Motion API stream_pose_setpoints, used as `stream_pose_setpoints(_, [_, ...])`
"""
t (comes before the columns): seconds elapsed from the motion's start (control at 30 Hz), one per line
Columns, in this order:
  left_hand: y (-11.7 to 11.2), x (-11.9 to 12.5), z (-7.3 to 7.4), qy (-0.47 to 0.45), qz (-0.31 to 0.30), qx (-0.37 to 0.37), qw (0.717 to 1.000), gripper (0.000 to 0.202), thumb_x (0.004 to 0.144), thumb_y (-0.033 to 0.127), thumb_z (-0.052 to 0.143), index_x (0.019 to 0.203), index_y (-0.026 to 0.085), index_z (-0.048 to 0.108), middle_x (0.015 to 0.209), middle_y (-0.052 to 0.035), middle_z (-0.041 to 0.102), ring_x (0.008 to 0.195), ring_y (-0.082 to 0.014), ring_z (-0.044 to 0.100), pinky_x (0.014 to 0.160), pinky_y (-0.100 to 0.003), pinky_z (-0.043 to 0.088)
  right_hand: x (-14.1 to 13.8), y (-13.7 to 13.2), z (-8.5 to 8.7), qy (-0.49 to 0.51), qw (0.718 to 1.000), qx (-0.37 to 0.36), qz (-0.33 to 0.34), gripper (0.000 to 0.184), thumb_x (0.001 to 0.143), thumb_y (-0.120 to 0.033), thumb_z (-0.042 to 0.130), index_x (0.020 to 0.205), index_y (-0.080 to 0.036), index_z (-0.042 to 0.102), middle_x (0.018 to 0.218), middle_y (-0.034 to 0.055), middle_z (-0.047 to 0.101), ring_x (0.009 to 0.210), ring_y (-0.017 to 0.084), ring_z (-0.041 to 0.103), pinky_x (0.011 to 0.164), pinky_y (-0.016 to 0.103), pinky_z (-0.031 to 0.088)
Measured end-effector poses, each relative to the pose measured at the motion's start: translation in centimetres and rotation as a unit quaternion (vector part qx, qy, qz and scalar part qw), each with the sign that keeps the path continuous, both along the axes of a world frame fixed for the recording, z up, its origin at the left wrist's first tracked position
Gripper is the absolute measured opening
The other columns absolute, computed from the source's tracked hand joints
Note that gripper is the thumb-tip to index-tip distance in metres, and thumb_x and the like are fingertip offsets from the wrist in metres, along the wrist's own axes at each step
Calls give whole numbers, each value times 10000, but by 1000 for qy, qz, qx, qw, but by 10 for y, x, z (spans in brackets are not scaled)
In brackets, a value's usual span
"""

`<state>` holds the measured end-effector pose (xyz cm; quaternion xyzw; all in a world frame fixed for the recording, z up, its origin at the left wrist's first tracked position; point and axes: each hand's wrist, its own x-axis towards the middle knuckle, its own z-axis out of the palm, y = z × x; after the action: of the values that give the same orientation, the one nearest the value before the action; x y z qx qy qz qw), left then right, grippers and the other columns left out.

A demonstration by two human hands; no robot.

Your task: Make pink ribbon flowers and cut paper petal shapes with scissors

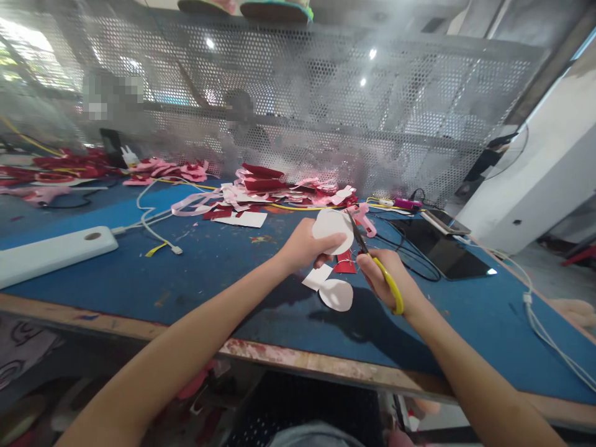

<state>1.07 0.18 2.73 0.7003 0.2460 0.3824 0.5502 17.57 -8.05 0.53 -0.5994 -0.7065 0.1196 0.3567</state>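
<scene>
My left hand (305,245) pinches a rounded piece of white paper (331,225) above the table, its thumb lying across the front. In my right hand (388,273) is a pair of scissors (387,282) with yellow handles and dark blades. The blades point up and away, right at the paper's right edge; how far apart they are is hard to make out. Below the hands, a second rounded white piece (338,295) and a small angular white scrap (317,277) lie on the blue tabletop. A red piece (344,263) shows just behind them.
Pink and red scraps (279,186) are heaped along the perforated metal screen (298,112). A pink glue gun (363,218) lies behind the scissors. To the right are a dark tablet (442,248) and cables; at left, a white power strip (60,254) and a white cable (156,230).
</scene>
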Motion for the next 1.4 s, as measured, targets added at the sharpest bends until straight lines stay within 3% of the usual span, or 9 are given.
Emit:
stream_pose_setpoints(0.17, [-8, 13, -12, -159, 71, -44, 984, 313, 642, 421, 705, 746, 144, 602, 532, 31, 550, 396, -72, 462, 358, -185, 374, -9, 0, -5, 46, 999, 21, -18, 594, 831, -694, 277, 497, -215, 384, 415, 12, 453, 434, 133, 439, 464, 245, 312])
stream_pose_setpoints(0.3, [-22, 24, -21, -158, 138, -58, 976, 297, 668, 406, 685, 746, 127, 616, 605, -3, 616, 500, -96, 534, 480, -206, 451, -19, 3, -10, 93, 995, -2, 44, 514, 825, -647, 359, 580, -205, 452, 468, 15, 509, 474, 156, 500, 503, 253, 363])
stream_pose_setpoints(0.4, [-25, 21, -20, -86, 90, -31, 992, 257, 701, 379, 658, 694, 126, 617, 518, 12, 582, 427, -93, 516, 425, -201, 428, -16, 4, -10, 118, 988, -19, 102, 489, 842, -617, 356, 639, -191, 481, 550, 16, 548, 516, 150, 516, 541, 252, 385])
stream_pose_setpoints(0.5, [-23, 14, -16, -31, 45, -18, 998, 231, 719, 356, 636, 665, 135, 598, 435, 42, 509, 316, -75, 449, 323, -183, 361, -9, 4, -9, 85, 993, 2, 82, 470, 834, -619, 377, 687, -186, 483, 588, 6, 539, 537, 141, 480, 533, 245, 360])
stream_pose_setpoints(0.77, [-18, 11, -15, -26, 35, -9, 999, 210, 721, 320, 632, 635, 133, 588, 410, 38, 492, 292, -64, 420, 288, -170, 331, -8, 4, -10, 21, 999, -14, 20, 538, 804, -696, 326, 689, -190, 466, 553, 9, 514, 494, 143, 451, 494, 250, 310])
stream_pose_setpoints(0.97, [-14, 9, -11, -17, 18, -1, 1000, 245, 713, 350, 645, 586, 156, 564, 387, 33, 483, 280, -75, 407, 279, -195, 322, -5, 3, -8, -17, 1000, 17, 14, 576, 806, -727, 276, 646, -197, 435, 543, 13, 489, 491, 134, 387, 492, 254, 269])
stream_pose_setpoints(1.4, [4, -8, 9, 77, -30, 20, 996, 249, 682, 286, 680, 528, 149, 542, 355, 24, 467, 268, -74, 388, 274, -189, 277, 2, 2, -2, -90, 996, -4, -7, 552, 807, -699, 346, 572, -203, 403, 508, -6, 425, 493, 116, 276, 482, 251, 213])
